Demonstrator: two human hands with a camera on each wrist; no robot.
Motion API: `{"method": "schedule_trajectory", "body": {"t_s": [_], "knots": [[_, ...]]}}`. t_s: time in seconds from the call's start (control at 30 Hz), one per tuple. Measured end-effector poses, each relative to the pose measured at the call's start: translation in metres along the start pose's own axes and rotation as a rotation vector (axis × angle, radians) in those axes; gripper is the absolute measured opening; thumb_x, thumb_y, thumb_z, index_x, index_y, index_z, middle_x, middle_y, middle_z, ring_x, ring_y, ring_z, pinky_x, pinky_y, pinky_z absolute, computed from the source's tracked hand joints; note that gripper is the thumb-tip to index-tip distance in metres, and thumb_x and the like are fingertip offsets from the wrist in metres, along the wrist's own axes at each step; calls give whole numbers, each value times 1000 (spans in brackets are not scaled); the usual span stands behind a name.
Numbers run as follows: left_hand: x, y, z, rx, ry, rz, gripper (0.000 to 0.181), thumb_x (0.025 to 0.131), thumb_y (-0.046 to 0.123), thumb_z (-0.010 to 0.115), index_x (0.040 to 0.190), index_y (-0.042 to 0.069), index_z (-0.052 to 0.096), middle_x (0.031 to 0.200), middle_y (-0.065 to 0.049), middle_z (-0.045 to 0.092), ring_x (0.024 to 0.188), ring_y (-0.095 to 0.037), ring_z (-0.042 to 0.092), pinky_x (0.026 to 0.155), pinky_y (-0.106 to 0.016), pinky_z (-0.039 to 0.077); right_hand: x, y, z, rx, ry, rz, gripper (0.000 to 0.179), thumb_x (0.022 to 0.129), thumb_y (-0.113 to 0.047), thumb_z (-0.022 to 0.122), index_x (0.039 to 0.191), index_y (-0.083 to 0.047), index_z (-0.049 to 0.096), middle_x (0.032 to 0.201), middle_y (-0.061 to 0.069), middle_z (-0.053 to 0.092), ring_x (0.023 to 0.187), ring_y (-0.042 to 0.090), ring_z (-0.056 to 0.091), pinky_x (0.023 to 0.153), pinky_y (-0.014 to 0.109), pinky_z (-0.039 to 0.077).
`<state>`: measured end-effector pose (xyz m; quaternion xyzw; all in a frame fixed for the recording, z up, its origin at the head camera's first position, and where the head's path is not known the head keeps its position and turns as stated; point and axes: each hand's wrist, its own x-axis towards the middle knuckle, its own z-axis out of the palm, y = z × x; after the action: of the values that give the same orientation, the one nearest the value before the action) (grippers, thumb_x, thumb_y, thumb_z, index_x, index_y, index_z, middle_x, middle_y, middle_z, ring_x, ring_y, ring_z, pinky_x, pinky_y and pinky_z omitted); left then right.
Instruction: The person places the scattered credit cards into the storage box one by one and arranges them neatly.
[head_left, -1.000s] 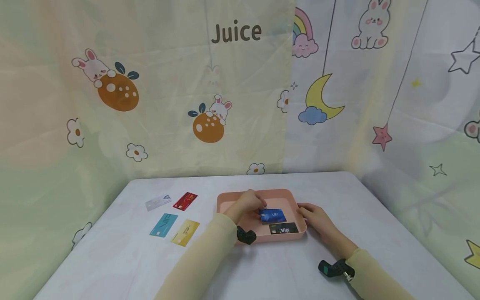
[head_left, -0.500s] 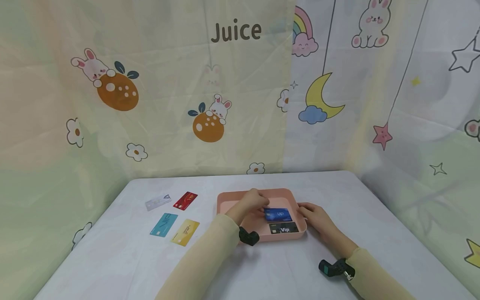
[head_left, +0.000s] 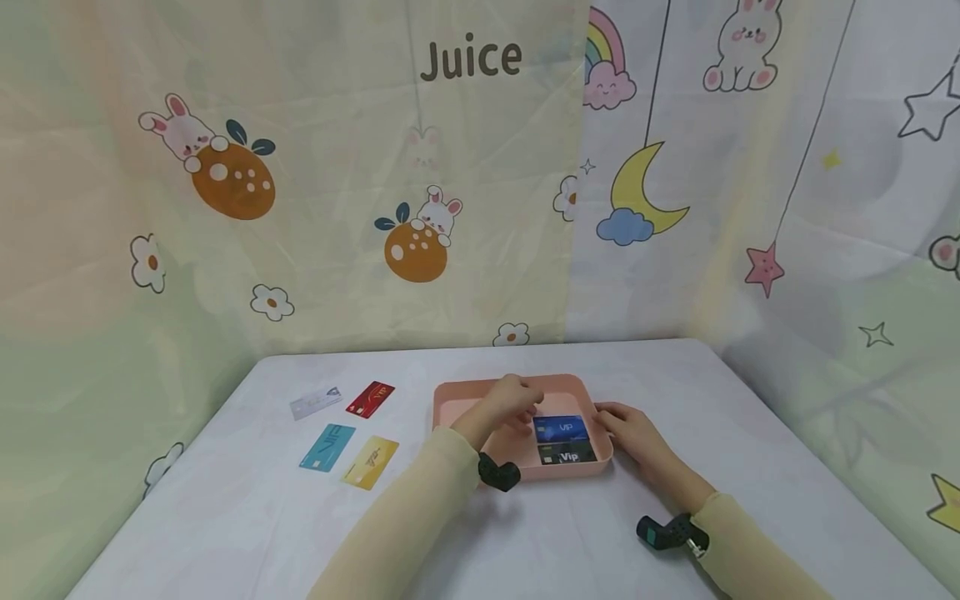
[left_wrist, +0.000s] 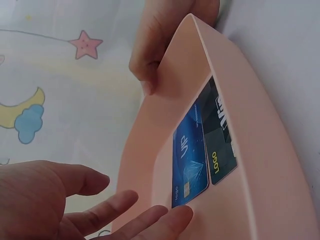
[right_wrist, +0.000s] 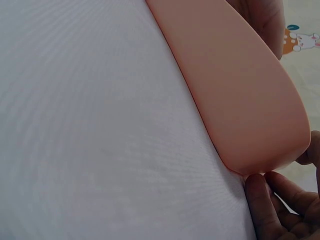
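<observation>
A shallow pink tray (head_left: pixel 562 472) sits on the white table. Inside it, near the right end, lie a blue VIP card (head_left: pixel 561 427) and, in front of it, a black Vip card (head_left: pixel 567 453), edges nearly together. My left hand (head_left: pixel 506 406) hovers over the tray's middle, fingers spread and thumb apart in the left wrist view, holding nothing. One of its fingertips (left_wrist: pixel 181 216) is close to the blue card's near end; whether it touches is unclear. My right hand (head_left: pixel 632 432) grips the tray's right end, its thumb hooked over the rim.
Left of the tray, several cards lie on the white table (head_left: pixel 247 533): a pale silver card (head_left: pixel 315 403), a red one (head_left: pixel 371 400), a teal one (head_left: pixel 327 447) and a gold one (head_left: pixel 371 463). A printed curtain (head_left: pixel 322 167) hangs behind.
The blue card has slid right and lines up behind the black card. My left hand followed it to the right, then let go, its fingers lifting apart. The right hand stayed on the tray.
</observation>
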<state>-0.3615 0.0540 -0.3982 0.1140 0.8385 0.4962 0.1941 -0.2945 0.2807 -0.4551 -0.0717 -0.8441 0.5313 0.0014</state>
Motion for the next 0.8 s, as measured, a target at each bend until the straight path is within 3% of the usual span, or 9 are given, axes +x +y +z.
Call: {"method": "schedule_trajectory", "body": {"t_s": [0.27,0.6,0.8], "knots": [[-11,-5,-7,-13,-42,39,32,102,24,61,120,-2,68,110,-22,70,78,-27,69,72,-40,64,0,0,-1,10,-11,0,54,106,-31,51,148,3,49,153,27,48,136,39,52,110,50,48],[-34,-8,-38,-55,-98,56,43,104,29,57,132,-4,63,122,-23,69,111,-40,69,72,-39,64,0,-1,0,5,-7,20,55,107,-33,51,149,2,48,154,27,47,135,39,51,110,51,47],[-47,-11,-52,-112,-108,88,39,104,26,57,127,-4,65,124,-25,69,117,-44,67,73,-41,64,1,-1,0,3,2,18,55,106,-32,52,149,3,48,154,27,46,134,39,52,109,50,48]]}}
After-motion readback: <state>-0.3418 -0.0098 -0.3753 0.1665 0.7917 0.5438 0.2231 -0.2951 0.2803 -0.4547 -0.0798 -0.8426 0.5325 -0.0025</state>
